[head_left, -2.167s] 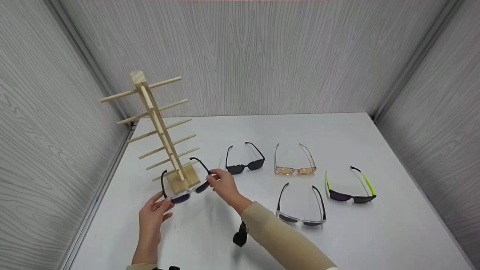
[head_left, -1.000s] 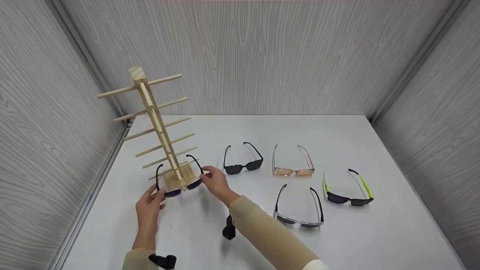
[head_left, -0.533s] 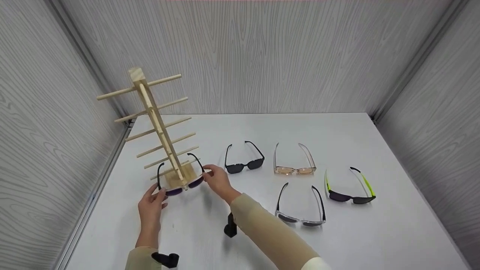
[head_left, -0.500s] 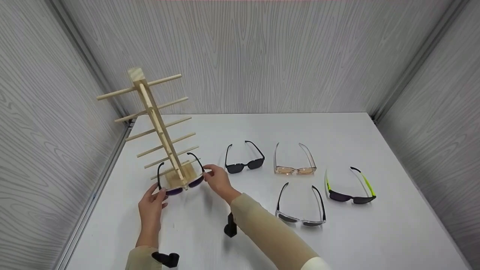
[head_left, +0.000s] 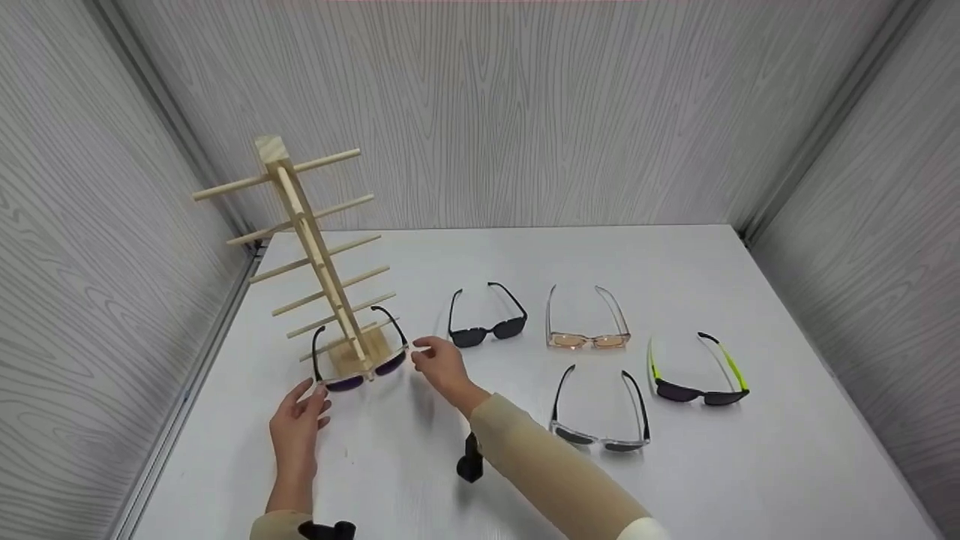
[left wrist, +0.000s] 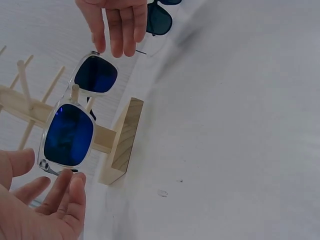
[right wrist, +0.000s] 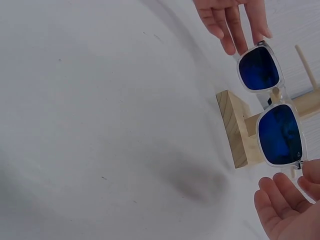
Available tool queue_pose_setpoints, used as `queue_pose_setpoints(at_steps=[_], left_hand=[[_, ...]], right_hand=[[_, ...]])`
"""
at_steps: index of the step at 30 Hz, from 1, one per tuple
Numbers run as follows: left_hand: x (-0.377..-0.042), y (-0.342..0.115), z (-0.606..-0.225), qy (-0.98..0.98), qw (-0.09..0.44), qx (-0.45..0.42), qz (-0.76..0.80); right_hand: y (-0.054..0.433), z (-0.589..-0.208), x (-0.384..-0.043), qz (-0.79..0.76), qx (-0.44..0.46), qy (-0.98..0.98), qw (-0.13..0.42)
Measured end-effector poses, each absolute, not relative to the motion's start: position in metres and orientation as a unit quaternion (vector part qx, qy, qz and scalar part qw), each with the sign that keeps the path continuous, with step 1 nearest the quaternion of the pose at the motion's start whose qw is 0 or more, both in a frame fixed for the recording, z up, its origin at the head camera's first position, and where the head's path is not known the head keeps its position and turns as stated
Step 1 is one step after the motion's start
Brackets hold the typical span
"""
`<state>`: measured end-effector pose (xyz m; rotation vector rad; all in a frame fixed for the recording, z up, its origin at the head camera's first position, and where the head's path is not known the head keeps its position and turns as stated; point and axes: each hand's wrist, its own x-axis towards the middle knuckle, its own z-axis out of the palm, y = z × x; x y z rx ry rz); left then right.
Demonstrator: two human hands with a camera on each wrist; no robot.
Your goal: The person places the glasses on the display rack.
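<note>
Clear-framed sunglasses (head_left: 346, 384) with dark blue mirrored lenses (left wrist: 69, 135) sit low on a wooden display stand (head_left: 321, 259). Their bridge rests at a short peg (right wrist: 275, 93) and their black temples point back past the post. My left hand (head_left: 296, 431) is at the left corner of the frame, fingers relaxed and spread; whether a fingertip still touches it I cannot tell. Just off the right corner, my right hand (head_left: 446, 371) has loose fingers and a small gap to the frame in the head view.
On the white table (head_left: 787, 465) lie black sunglasses (head_left: 487, 332), peach-lensed glasses (head_left: 590, 341), clear-framed sunglasses with black temples (head_left: 598, 439), and black sunglasses with neon yellow temples (head_left: 701, 394). The stand's upper pegs (head_left: 330, 160) stick out both ways. Grey panels (head_left: 480, 112) enclose the table.
The sunglasses have gone back and left onto the stand's low end. Since half a second ago, my right hand has let go and drawn right; my left fingers have loosened at the frame.
</note>
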<state>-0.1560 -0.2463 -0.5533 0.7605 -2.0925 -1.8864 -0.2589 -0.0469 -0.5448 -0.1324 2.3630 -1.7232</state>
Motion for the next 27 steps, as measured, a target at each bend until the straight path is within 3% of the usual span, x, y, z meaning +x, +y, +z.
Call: queue_pose_setpoints(at_steps=[10, 21, 27], left_hand=[[-0.144, -0.235, -0.547, -0.706, 0.113, 0.272, -0.644], [-0.15, -0.238, -0.588, -0.662, 0.102, 0.259, -0.697], [-0.151, -0.227, -0.586, -0.669, 0.085, 0.251, -0.694]], right_hand=[[-0.03, -0.541, -0.244, -0.631, -0.03, 0.764, 0.13], [-0.02, -0.547, -0.228, -0.656, -0.035, 0.741, 0.141], [-0.012, -0.544, -0.224, -0.662, -0.032, 0.736, 0.141]])
